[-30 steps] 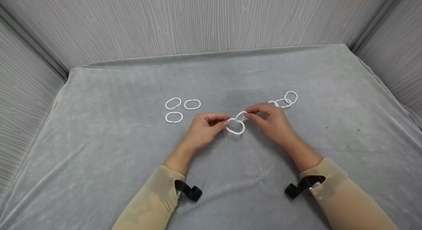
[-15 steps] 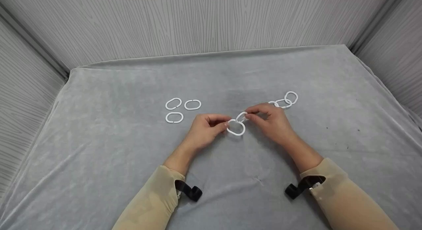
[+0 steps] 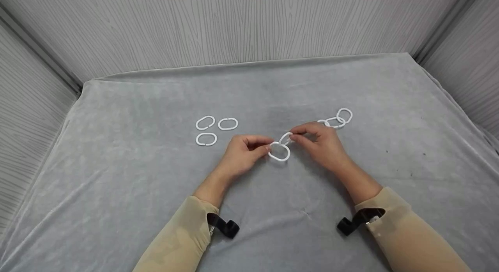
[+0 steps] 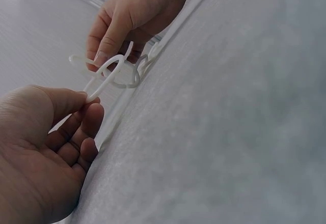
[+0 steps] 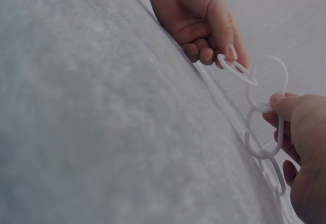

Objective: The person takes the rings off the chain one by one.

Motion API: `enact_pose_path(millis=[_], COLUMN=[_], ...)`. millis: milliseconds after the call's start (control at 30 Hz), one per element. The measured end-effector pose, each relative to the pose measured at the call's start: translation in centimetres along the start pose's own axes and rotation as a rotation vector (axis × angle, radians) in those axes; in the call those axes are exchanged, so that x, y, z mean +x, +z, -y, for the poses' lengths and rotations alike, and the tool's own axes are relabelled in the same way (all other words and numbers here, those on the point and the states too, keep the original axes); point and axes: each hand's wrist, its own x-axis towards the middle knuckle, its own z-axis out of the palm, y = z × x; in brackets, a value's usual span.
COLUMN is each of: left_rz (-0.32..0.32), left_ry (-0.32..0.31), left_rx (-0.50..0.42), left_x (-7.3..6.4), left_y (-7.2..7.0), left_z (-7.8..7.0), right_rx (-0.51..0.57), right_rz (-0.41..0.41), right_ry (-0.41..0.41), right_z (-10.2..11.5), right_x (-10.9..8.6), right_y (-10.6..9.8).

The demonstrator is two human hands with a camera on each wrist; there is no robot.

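Between thumb and fingertips, my left hand [image 3: 243, 153] pinches the end of a white oval plastic chain link [image 3: 279, 160]. That link is hooked through a second white link [image 3: 284, 135], which my right hand [image 3: 321, 143] pinches between thumb and index finger. In the right wrist view, further joined links [image 5: 247, 135] hang from the right hand's link, partly behind its fingers. The far end of this white chain [image 3: 344, 109] lies on the cloth beyond the right hand. Both hands are close above the cloth.
Three loose white links [image 3: 206, 133] lie on the cloth to the left of my left hand. A grey cloth [image 3: 136, 155] covers the table, with light wood-grain panels [image 3: 249, 26] behind and at the sides. Black wrist mounts [image 3: 230, 228] sit at both cuffs.
The link in my left hand has dipped very slightly toward me. Both hands keep their grip and almost the same place; the loose links have not moved.
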Motion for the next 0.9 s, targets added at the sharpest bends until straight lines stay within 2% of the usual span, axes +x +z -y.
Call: enact_pose_path(millis=[300,900], left_rz=[-0.008,-0.016], left_ry=[-0.009,-0.007], left_rx=[0.030,0.000], left_x=[-0.08,-0.06], left_y=[-0.04,0.08], left_z=[-0.03,-0.16], right_rx=[-0.006,-0.014], right_rz=[0.000,-0.060], right_ry=[0.016,0.024], right_z=[0.13,-0.23], right_x=[-0.01,-0.13], right_y=[-0.05,-0.03])
